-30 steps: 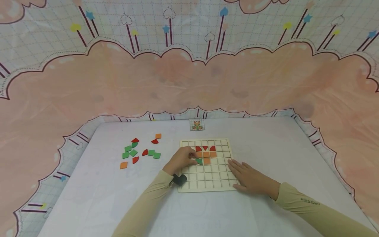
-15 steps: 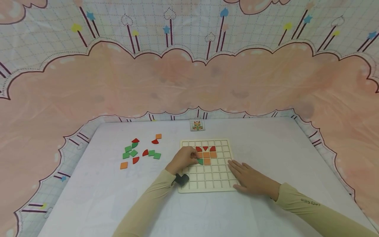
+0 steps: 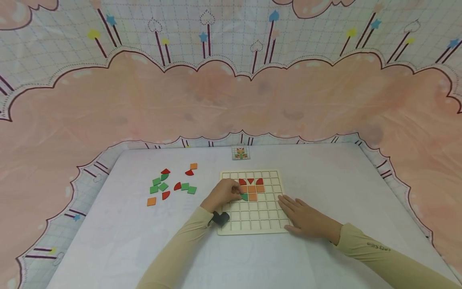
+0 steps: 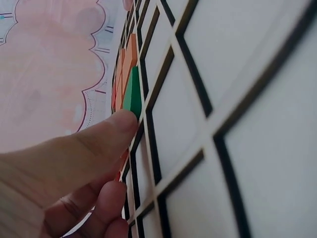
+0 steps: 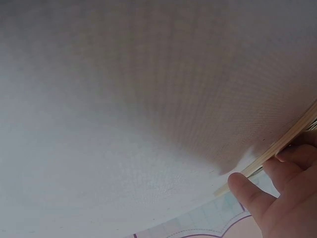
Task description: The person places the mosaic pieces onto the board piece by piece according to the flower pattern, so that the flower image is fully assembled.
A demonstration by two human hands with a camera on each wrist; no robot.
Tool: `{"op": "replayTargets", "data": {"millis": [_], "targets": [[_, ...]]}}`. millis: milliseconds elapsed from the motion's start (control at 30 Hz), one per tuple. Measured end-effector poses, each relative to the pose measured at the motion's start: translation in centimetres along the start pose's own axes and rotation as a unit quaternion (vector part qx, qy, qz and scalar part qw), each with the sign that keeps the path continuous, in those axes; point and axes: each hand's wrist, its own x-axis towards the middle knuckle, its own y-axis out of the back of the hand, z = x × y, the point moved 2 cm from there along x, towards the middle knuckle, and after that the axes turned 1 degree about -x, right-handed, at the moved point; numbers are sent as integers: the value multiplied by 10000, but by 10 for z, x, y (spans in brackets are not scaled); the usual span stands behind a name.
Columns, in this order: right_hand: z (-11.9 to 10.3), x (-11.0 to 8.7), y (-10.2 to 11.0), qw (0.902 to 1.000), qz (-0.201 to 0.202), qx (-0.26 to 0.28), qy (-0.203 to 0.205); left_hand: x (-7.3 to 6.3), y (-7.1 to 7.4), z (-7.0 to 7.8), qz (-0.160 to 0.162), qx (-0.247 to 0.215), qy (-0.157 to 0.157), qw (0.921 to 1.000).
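Left hand [image 3: 224,191] has thumb on green tile [image 3: 244,197] over the board [image 3: 254,216], can't tell if pinched, right hand [image 3: 306,217] touching board edge; red tiles [image 3: 259,182] and orange tiles [image 3: 260,188] laid, loose tiles [image 3: 185,186] leftward probably remaining.

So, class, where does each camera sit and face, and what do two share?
Head: worn there, facing forward and down at the grid board; shows left hand, right hand, sleeves.
Left wrist: worn there, facing board and green piece; shows left fingers.
Right wrist: worn there, facing tabletop and board edge; shows right fingers.
Head and left wrist share the green piece.
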Motion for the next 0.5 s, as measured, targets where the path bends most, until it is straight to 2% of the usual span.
{"op": "replayTargets", "data": {"millis": [500], "targets": [[-2, -1, 4, 10000, 41, -27, 51, 2, -1, 2, 8, 112, 112, 9999]]}}
